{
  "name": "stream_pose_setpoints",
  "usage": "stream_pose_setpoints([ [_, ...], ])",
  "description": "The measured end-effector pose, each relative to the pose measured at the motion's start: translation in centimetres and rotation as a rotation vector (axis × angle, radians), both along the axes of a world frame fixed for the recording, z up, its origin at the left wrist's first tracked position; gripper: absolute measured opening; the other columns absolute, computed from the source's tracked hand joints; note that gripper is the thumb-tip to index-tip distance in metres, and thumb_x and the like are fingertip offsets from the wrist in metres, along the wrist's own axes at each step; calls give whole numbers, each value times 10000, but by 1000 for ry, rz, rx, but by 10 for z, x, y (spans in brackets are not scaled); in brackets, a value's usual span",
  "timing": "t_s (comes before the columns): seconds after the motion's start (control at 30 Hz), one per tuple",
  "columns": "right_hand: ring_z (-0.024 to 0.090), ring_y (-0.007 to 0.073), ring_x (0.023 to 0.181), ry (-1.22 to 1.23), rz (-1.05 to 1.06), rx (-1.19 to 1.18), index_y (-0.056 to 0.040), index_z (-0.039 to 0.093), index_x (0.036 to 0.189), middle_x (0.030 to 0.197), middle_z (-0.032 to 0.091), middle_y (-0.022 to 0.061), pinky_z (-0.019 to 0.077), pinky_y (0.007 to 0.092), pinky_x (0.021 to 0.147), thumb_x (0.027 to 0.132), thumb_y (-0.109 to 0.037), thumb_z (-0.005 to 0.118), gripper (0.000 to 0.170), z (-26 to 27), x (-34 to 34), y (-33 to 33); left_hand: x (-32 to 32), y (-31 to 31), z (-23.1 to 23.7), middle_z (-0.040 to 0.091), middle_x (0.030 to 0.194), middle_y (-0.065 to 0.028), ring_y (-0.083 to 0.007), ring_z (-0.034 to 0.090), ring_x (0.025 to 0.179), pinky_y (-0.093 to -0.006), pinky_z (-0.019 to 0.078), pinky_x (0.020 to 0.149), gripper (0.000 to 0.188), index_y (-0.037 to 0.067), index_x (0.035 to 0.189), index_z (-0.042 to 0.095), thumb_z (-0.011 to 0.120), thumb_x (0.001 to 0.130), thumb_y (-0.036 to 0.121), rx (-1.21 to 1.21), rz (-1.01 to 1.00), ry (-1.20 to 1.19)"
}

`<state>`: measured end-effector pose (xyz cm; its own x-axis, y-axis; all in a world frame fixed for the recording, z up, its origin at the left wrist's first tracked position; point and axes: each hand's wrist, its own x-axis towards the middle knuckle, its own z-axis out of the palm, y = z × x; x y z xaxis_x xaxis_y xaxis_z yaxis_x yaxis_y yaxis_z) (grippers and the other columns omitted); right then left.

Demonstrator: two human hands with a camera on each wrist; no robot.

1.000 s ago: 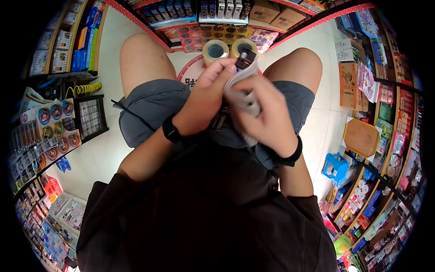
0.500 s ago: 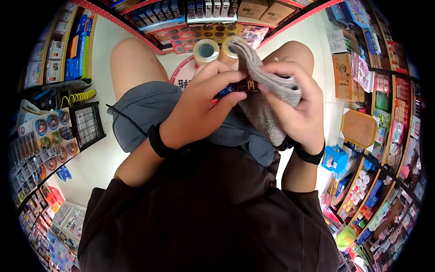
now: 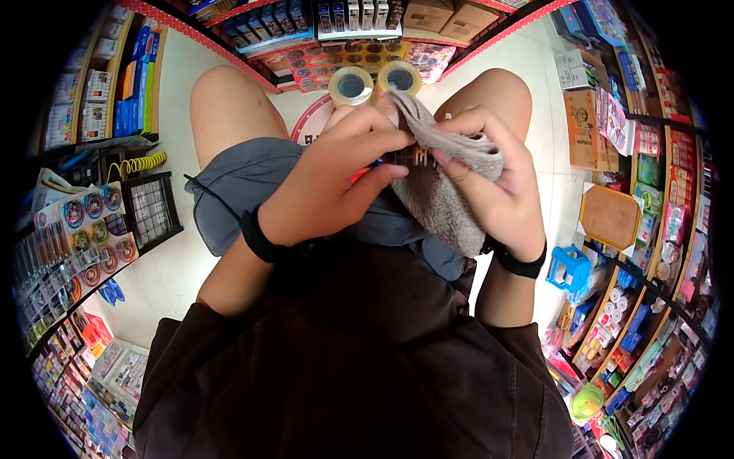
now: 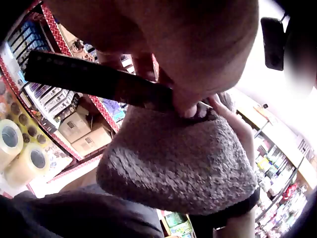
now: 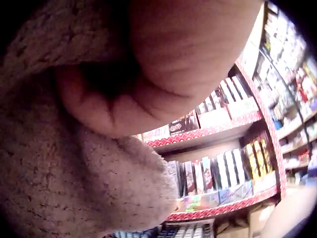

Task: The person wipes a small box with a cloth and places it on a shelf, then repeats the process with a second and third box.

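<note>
My left hand (image 3: 332, 176) grips a long, narrow dark box (image 4: 89, 79) with faint markings, its fingers and thumb around one part of it. In the head view only a short stretch of the box (image 3: 414, 157) shows between the hands. A grey fluffy cloth (image 3: 440, 206), folded over, hangs from my right hand (image 3: 508, 183), which pinches it between thumb and fingers close to the box's right end. The left wrist view has the cloth (image 4: 178, 158) right against that end, covering it. Folds of cloth fill the left of the right wrist view.
Two rolls of clear tape (image 3: 352, 86) stand on a round red-and-white stool (image 3: 310, 122) between the person's knees. Shelves of boxed goods (image 3: 355, 19) rise in front. Packed shelves line both sides, with a blue plastic stool (image 3: 567, 268) and cartons (image 3: 589, 130) at the right.
The hands have come apart from their overlapped, blurred hold, and the cloth has swung to the right and spread out. Over the last half second the cloth has shifted only slightly.
</note>
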<state>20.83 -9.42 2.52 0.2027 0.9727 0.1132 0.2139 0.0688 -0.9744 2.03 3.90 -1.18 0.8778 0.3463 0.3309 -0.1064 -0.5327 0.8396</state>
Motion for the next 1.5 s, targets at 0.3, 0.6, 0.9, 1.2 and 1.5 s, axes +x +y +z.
stream_pose_setpoints([
  [0.3, 624, 84, 953, 288, -375, 43, -9, 610, 1141, 1024, 689, 31, 507, 253, 834, 980, -31, 681, 177, -24, -10, 8, -2, 41, 28, 636, 1294, -217, -326, 676, 1172, -445, 580, 1023, 386, -29, 1376, 471, 504, 1099, 238, -1284, -87, -462],
  [0.6, 577, 133, 1021, 114, -402, 205, -8, 536, 1101, 1099, 611, 82, 441, 281, 952, 926, 80, 672, 239, -16, -38, 14, 16, 33, -8, 646, 1279, -120, -263, 683, 1152, -388, 570, 989, 306, 46, 1326, 493, 487, 1111, 264, -1426, 338, -317],
  [0.9, 526, 88, 1019, 317, -436, 257, -24, 492, 1096, 1106, 570, 55, 436, 254, 919, 1014, 2, 611, 147, -27, -33, 25, 29, 28, 13, 623, 1252, -167, -260, 701, 1098, -361, 638, 868, 281, 24, 1328, 416, 511, 1093, 143, -1155, 402, -539],
  [1.2, 495, 72, 891, 326, -595, 246, -36, 499, 1087, 998, 552, 25, 420, 233, 812, 1025, -49, 612, 130, -20, -23, 18, 51, 15, 35, 633, 1248, -197, -280, 692, 1108, -379, 637, 882, 336, 14, 1358, 381, 532, 1074, 112, -887, 373, -498],
  [1.5, 554, 78, 992, 393, -349, 190, -48, 544, 1092, 1049, 620, 10, 455, 266, 900, 1042, -107, 606, 99, 8, 54, 40, 70, 82, 111, 645, 1253, -159, -204, 624, 1197, -344, 500, 1030, 283, 11, 1244, 494, 632, 997, -3, -449, 159, -407],
])
